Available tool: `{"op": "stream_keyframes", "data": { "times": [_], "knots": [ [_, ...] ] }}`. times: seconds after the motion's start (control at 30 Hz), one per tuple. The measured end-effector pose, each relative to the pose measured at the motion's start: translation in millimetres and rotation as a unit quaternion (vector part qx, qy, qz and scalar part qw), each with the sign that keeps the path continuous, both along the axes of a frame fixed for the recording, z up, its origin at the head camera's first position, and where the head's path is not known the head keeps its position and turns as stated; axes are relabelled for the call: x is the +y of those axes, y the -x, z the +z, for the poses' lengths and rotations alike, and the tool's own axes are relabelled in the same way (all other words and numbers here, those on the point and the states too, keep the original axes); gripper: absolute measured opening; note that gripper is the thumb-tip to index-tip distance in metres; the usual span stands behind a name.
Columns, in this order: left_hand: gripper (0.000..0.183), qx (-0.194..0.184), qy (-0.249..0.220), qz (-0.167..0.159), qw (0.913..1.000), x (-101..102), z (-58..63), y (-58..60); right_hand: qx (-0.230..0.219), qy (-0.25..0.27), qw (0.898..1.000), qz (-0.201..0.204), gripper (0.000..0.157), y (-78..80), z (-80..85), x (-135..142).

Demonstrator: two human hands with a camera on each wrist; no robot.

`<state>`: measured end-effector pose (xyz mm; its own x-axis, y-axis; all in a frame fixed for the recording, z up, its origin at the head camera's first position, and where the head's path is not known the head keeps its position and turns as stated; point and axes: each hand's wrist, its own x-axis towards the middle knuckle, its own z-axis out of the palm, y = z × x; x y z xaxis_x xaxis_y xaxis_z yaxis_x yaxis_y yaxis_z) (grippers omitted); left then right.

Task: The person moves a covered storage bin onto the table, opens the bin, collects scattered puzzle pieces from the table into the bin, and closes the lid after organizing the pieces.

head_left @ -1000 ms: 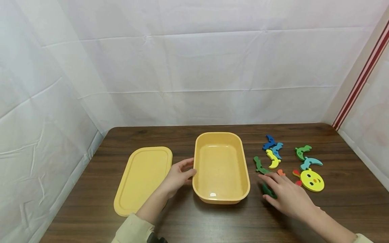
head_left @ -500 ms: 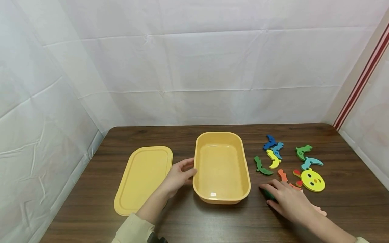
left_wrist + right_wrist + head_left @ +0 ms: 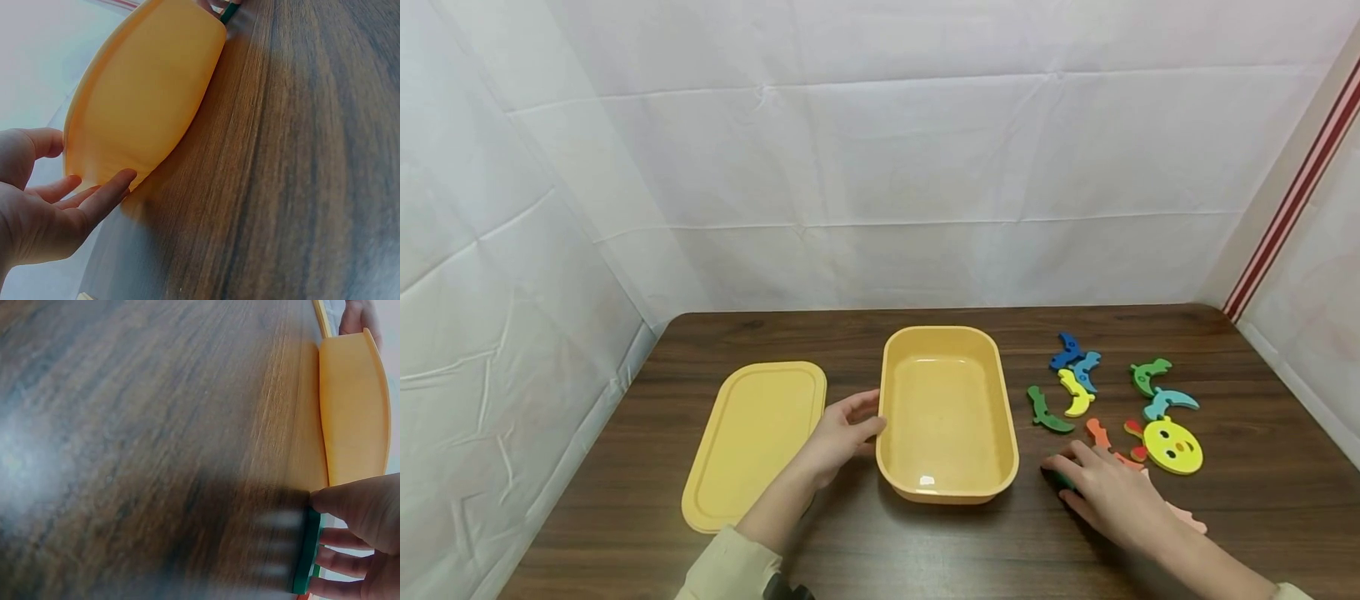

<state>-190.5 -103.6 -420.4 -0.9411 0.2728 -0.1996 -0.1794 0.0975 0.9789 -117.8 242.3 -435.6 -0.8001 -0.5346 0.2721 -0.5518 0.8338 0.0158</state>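
My left hand [image 3: 837, 437] touches the left side of a yellow rectangular container [image 3: 946, 425], fingertips on its outer wall and thumb by the rim. From the left wrist view, the fingers [image 3: 103, 197] look fairly straight against that wall. My right hand [image 3: 1108, 496] holds a dark green puzzle piece [image 3: 307, 553] low at the table, thumb at one end and fingers along its side. The hand covers most of this piece in the head view. Close by lie a green piece [image 3: 1047, 412], an orange piece [image 3: 1097, 433] and a pink piece [image 3: 1186, 518], the last two partly hidden.
A flat yellow lid [image 3: 758, 442] lies left of the container. Farther right are blue [image 3: 1064, 352], light blue [image 3: 1085, 371], yellow [image 3: 1077, 395], green [image 3: 1147, 375] and turquoise [image 3: 1168, 402] pieces, plus a round smiling face piece [image 3: 1172, 446]. White cloth [image 3: 880, 167] hangs behind the wooden table [image 3: 850, 558].
The right hand has drawn slightly back and closed on the dark green piece, uncovering the green piece and more of the orange and pink ones. The left hand and container have stayed put.
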Motion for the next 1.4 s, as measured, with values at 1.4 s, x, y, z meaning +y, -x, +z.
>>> {"op": "stream_keyframes", "data": {
  "times": [1.4],
  "knots": [
    [0.049, -0.005, 0.009, -0.003, 0.9999, -1, -0.6, 0.2, 0.017, 0.008, 1.0, 0.018, 0.038, 23.1, 29.2, -6]
  ]
}}
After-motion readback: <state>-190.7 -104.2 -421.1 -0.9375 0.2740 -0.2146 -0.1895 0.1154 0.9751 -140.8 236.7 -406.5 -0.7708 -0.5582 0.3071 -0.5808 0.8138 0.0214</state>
